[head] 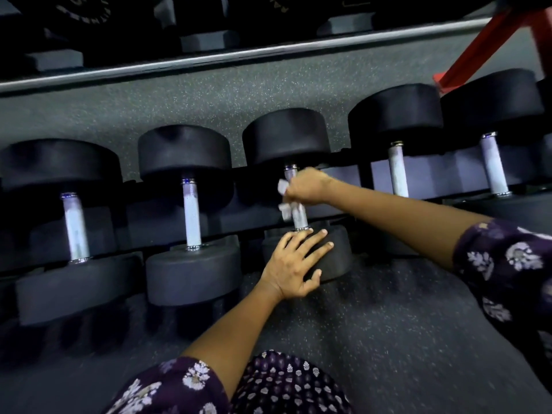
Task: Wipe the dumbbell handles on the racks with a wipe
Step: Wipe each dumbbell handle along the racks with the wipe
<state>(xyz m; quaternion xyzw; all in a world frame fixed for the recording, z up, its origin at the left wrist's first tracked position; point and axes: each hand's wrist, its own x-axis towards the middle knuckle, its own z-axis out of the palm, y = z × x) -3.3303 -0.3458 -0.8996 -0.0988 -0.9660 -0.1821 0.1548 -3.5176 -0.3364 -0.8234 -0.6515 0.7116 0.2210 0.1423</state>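
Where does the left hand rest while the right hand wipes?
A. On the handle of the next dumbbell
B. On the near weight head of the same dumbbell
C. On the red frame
B: the left hand lies flat on the near head below the handle that the right hand grips with the wipe.

Middle of the handle (299, 215) hidden under the right hand (307, 186) and wipe (283, 204). Fingers beyond that handle hidden. Near head of that dumbbell (337, 249) partly covered by the left hand (294, 264). Upper-rack dumbbells (209, 40), far above the handle, cut off by the top edge. Lettering there too blurred to read.
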